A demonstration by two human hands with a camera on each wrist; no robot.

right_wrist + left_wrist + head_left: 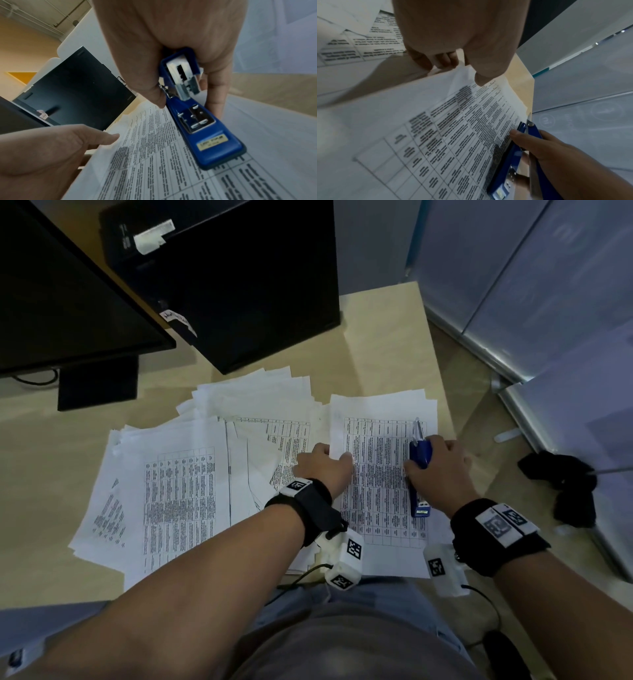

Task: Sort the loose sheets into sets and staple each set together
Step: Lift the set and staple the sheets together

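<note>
A set of printed table sheets [380, 501] lies at the desk's right end, its left edge lifted. My left hand [323, 465] pinches that edge, thumb [481, 79] on top and fingers curled beneath. My right hand [442, 463] grips a blue stapler [420, 455] over the right side of the same sheets [171, 175]. The stapler [205, 135] is swung open: its blue base with the metal anvil rests on the paper and points toward me, and its metal magazine points away. A spread pile of loose sheets [178, 491] lies to the left, and more fan out behind [257, 398].
A black monitor [68, 302] and a black computer case [246, 285] stand at the back of the wooden desk [387, 344]. The desk's right edge [445, 405] is close to my right hand. A black cloth [565, 484] lies on the floor by glass panels.
</note>
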